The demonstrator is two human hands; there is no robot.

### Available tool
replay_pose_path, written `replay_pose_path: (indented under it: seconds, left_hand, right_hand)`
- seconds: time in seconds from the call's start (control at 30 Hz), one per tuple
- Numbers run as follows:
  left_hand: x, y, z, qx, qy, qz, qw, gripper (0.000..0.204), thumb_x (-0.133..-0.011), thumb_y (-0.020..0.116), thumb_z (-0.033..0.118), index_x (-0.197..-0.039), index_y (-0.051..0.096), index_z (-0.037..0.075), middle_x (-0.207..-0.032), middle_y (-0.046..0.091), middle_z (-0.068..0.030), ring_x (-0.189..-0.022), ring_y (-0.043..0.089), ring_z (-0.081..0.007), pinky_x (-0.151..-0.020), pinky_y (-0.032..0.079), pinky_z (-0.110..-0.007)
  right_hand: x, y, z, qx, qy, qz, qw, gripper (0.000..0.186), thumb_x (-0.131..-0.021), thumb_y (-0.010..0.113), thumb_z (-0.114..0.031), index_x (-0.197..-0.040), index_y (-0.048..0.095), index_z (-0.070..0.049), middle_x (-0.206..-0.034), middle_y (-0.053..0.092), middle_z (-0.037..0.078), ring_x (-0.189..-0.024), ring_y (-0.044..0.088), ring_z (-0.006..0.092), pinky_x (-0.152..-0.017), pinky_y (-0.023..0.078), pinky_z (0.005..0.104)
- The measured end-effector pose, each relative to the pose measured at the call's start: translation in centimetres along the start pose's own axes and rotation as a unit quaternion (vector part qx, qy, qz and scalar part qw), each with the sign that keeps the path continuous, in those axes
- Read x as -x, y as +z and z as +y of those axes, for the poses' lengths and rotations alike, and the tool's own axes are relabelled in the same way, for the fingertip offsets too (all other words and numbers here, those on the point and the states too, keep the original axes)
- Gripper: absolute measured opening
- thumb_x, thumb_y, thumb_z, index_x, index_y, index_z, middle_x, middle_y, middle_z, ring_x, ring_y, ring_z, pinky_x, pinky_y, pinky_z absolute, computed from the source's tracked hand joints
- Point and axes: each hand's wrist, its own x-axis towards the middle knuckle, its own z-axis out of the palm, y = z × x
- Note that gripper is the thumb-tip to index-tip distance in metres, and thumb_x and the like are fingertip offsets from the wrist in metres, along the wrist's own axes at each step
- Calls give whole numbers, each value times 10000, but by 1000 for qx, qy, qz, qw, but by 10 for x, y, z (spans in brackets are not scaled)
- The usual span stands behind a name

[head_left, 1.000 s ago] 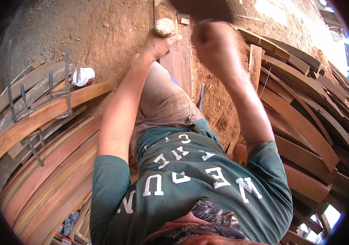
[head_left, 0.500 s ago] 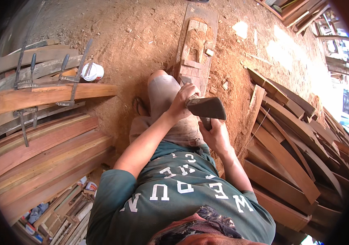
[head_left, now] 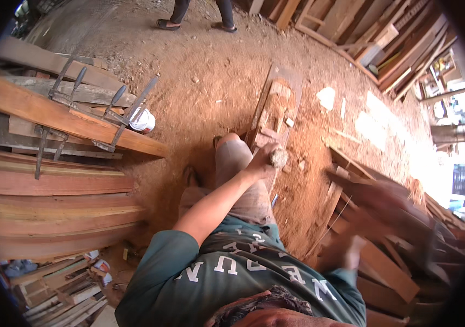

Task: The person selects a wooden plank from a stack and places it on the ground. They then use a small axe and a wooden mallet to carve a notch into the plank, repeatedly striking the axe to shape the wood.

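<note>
My left hand (head_left: 262, 162) is wrapped round an upright chisel (head_left: 278, 158); its round, battered handle end faces up and its blade is hidden below my fist. Under that hand lies a carved wooden piece (head_left: 276, 106) with a hollow in it, resting on a long board (head_left: 292, 82) on the ground. My right hand (head_left: 347, 240) is out to the right, smeared by motion, closed on a mallet (head_left: 390, 210) with a dark, broad head that shows only as a blur. A small wood block (head_left: 289, 122) sits beside the carved piece.
At left, clamps (head_left: 118, 131) grip an orange-brown beam (head_left: 80, 122) above stacked planks (head_left: 53, 188), near a white bucket (head_left: 144, 121). Curved boards (head_left: 385, 267) are piled at right. Another person's feet (head_left: 224, 26) are at the far edge. Sawdust and chips cover the ground (head_left: 200, 87).
My right hand has swung the mallet away to the right, from beside my left hand. The view has shifted, and another person's legs have come in at the top.
</note>
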Motion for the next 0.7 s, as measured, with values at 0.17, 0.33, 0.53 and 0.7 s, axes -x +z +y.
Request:
replay_pose_path:
  seconds: [0.17,0.33,0.53,0.7]
  left_hand:
    - [2,-3,-40,-48,90,-27,994,481,-808,816,90,-1258,652,44,-1152,724,-74,-1113,684,-182,-963,538,-337]
    - [2,-9,4,-2,-81,-13,997,464,-787,794,96,-1233,675,39,-1120,730,-157,-1080,707,-233,-957,533,-350]
    - [1,-8,2,-1,-56,26,998,288,-744,740,46,-1015,648,23,-1009,688,-179,-1026,664,-331,-886,506,-426]
    - [-4,4,-3,-3,26,71,997,218,-713,689,-3,-916,612,10,-863,649,-191,-873,655,-375,-772,502,-427]
  right_hand:
    - [81,138,32,205,83,-276,936,262,-946,643,-225,-893,736,14,-727,675,257,-683,698,408,-666,559,465]
    - [1,59,-53,110,141,-226,958,196,-970,698,-80,-1163,662,-84,-934,692,37,-780,658,165,-654,533,342]
    - [-76,-73,-85,-116,-69,55,989,178,-954,697,-90,-1128,672,-61,-909,691,50,-769,662,170,-659,535,335]
    - [65,92,32,201,95,-193,956,168,-941,696,-98,-1098,680,-42,-889,691,60,-760,666,174,-663,536,329]
